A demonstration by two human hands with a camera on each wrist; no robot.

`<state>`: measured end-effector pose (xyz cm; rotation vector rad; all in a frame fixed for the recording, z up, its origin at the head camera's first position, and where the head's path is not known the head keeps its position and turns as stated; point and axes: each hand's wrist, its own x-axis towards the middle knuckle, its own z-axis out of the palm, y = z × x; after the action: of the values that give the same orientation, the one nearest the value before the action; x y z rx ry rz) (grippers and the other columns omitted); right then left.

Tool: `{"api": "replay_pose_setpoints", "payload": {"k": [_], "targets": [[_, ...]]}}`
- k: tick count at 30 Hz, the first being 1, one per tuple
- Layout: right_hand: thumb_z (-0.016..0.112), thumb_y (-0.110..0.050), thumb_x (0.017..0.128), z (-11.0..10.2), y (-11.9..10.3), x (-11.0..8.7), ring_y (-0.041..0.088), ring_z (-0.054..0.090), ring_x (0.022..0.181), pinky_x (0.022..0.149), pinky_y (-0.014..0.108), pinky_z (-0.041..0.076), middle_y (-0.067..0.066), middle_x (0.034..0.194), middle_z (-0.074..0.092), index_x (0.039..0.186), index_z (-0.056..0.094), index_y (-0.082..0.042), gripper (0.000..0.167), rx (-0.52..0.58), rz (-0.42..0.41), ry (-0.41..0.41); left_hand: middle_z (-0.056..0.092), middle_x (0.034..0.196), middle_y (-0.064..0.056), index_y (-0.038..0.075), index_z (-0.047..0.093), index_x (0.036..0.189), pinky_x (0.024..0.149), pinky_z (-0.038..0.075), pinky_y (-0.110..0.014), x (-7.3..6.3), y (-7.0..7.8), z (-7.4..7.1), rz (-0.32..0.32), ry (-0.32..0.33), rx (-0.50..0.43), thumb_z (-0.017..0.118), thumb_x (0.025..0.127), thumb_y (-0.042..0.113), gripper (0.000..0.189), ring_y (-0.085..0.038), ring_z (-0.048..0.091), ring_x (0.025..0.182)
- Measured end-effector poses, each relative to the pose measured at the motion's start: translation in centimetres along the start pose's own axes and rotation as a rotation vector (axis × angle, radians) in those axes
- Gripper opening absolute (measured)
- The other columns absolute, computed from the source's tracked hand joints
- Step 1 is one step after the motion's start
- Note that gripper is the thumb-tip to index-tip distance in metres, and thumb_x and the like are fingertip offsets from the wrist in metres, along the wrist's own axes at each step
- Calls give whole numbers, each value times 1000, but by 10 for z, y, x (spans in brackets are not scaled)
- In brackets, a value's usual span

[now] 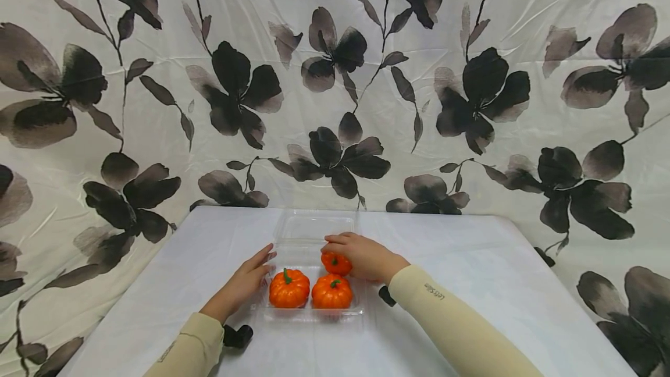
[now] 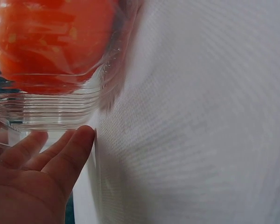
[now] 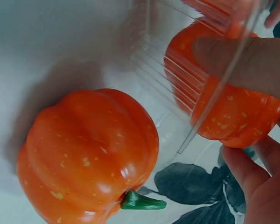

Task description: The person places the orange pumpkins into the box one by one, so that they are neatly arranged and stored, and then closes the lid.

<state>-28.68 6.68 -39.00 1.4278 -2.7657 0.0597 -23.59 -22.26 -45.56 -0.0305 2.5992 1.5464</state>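
A clear plastic clamshell box [image 1: 282,312] lies on the table, its lid [image 1: 314,228] folded back away from me. Two orange toy pumpkins with green stems, one left [image 1: 289,291] and one right [image 1: 332,293], sit in the front of the box. My right hand [image 1: 369,258] grips another pumpkin [image 1: 335,263] at the back right corner, thumb on one side and fingers on the other. The right wrist view shows a further pumpkin [image 3: 88,154] outside the clear wall, hidden in the head view. My left hand [image 1: 246,281], fingers extended, rests against the box's left side.
A white cloth covers the table [image 1: 445,249]. Behind it hangs a pale curtain [image 1: 408,115] with dark flowers. A black wrist camera [image 1: 238,336] sits under the left wrist, and another [image 1: 386,296] under the right.
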Motion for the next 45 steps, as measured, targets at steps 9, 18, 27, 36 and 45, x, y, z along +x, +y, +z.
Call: {"api": "replay_pose_setpoints", "payload": {"k": [9,18,27,36,45], "targets": [[63,-8,91,7,1,-4,20,47,133,106,34,47,5,147,42,139,49,-35,57,-44,-31,39,31,158,-15,20,18,156,110,32,-60,1,-2,0,2,-3,-1,40,101,20,59,-40,24,146],[71,-14,86,6,3,-3,20,48,129,107,36,46,1,139,48,139,50,-29,59,-39,-35,46,31,158,-15,20,18,156,109,32,-60,1,-2,0,3,-6,-4,41,101,21,60,-40,23,147],[73,-15,85,9,6,-1,22,44,135,109,39,44,0,146,48,138,50,-29,60,21,4,34,32,157,-15,20,19,156,109,33,-59,1,-2,1,1,1,2,41,101,21,59,-40,24,146],[66,-13,90,12,-1,-1,22,44,137,109,38,44,0,147,47,138,52,-27,52,-9,-3,21,33,157,-15,18,20,156,109,33,-59,1,0,2,-1,12,-8,41,100,19,59,-40,26,146],[68,-15,90,11,-4,-1,21,42,138,109,39,44,-1,148,45,139,51,-26,53,-11,-1,13,34,156,-15,18,20,156,109,33,-59,1,0,1,7,16,-6,40,101,19,59,-40,26,146]]}}
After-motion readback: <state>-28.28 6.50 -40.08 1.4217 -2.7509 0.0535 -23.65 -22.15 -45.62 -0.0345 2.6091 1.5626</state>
